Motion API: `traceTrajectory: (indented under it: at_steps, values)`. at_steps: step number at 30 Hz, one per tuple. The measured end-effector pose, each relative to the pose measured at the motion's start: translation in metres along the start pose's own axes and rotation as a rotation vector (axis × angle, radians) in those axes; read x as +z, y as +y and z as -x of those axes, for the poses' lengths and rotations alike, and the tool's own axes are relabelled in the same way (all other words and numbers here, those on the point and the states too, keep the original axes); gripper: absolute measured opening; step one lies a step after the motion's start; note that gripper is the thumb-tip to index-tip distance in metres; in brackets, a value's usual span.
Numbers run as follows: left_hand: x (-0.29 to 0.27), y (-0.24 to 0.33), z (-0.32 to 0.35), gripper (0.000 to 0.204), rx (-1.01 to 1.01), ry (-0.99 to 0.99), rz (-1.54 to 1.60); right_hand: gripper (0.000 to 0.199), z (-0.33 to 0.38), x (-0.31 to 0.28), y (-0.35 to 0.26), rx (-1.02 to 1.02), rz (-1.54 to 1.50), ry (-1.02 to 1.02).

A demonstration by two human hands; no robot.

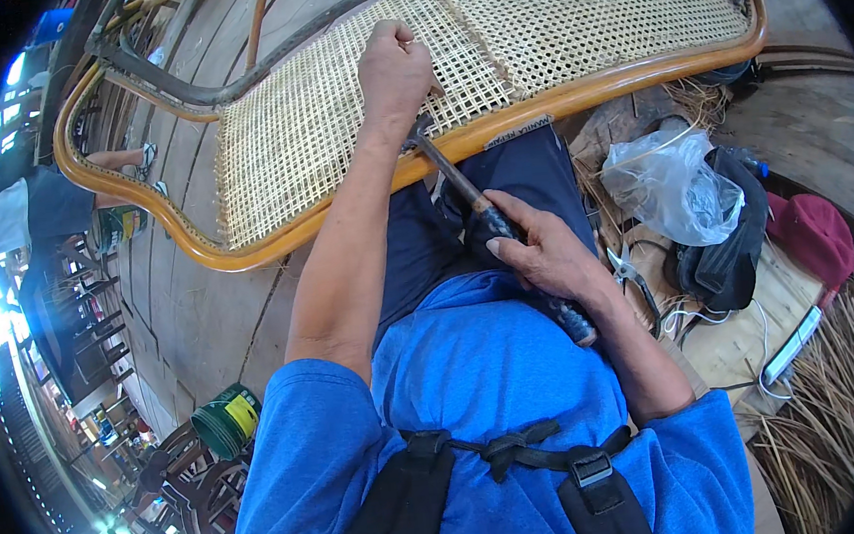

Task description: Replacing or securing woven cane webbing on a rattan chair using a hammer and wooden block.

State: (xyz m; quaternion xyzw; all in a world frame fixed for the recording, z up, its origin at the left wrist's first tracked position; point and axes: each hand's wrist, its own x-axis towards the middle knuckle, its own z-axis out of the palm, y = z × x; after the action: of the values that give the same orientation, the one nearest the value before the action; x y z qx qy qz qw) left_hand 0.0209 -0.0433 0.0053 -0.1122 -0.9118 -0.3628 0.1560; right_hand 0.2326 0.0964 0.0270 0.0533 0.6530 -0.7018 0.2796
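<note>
Honey-brown wood made up the curved frame (633, 77) in front of you, its near rail running just beyond your lap, with pale cane webbing (288, 157) stretched inside it and a darker seam (474, 32) crossing the weave. The frame was probably stiff and, where the finish shone, a little slippery; its thick near rail offered the surest hold. The webbing looked light and springy, yet likely to split if creased hard, so flat pressure across several strands would have suited it better than a tug on one.

The hammer (457, 179) lay aslant over your dark trousers (535, 173), its head by the near rail, close to your left wrist. It was likely heaviest at that end, and the dark grip was the place to take it.

Your right hand (554, 249) was wrapped round that grip, thumb lying along it, the butt pointing back toward your blue shirt (484, 353). Your left hand (395, 74) rested on the webbing left of the seam, knuckles up, fingers bent under; whether they pinched anything could not be told.
</note>
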Motion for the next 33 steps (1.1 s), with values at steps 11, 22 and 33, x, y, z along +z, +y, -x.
traceTrajectory:
  at_steps: [11,22,33]
  values:
    - [0.000,0.001,0.002,0.010,-0.032,-0.085,0.012,0.055,-0.012,-0.001,-0.006,-0.058,0.038,-0.020]
    - [-0.017,0.008,-0.011,0.010,-0.078,-0.067,0.025,0.055,-0.009,-0.003,-0.003,-0.010,0.006,-0.001]
    - [0.006,-0.005,-0.002,0.011,-0.032,-0.094,-0.001,0.048,-0.029,-0.005,-0.024,0.044,-0.095,0.032]
